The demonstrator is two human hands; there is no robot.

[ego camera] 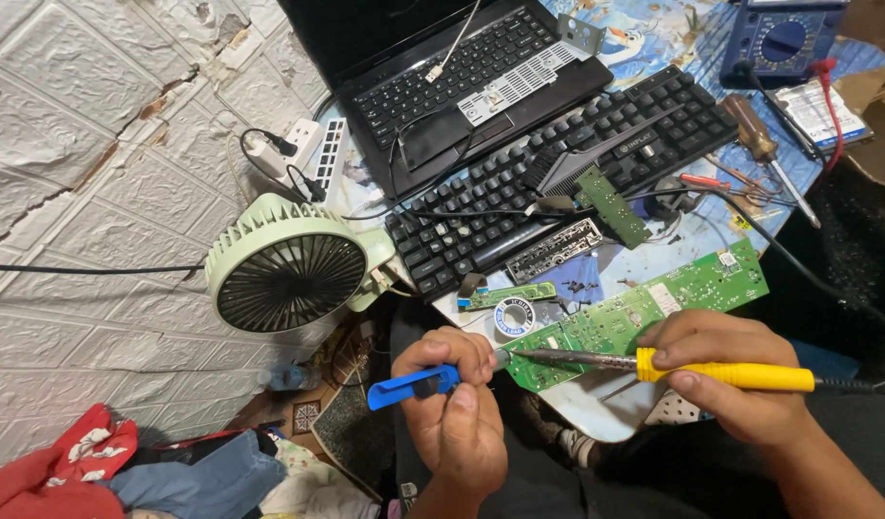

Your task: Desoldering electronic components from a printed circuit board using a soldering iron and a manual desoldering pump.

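Left grip: a blue desoldering pump point(411, 383) is grasped by the left hand point(457, 399), fingers curled around its barrel and the thumb laid along the top.
Right grip: a soldering iron point(688, 367) with a yellow handle is clenched in the right hand point(726, 375), held nearly level with the metal shaft pointing toward the left hand.
Tip: the iron's tip is brought to the near left corner of a long green circuit board point(654, 303), just beside the pump's nozzle; whether the tip actually touches the board cannot be told, as the spot is small and partly hidden by fingers.
Board: the circuit board is laid slantwise at the near edge of the table point(596, 408), between the two hands and the keyboards.
Solder: a small spool of solder wire point(513, 316) is set just beside the board's left end.
Behind: a black keyboard point(558, 178) is laid across the table with smaller green boards resting on it, and an opened black laptop point(452, 82) is placed beyond it.
Left side: a pale green fan point(289, 264) is stood near the wall, close to a white power strip point(308, 149).
Far right: a screwdriver point(764, 154) and a blue multimeter point(784, 38) are seen at the table's far corner.
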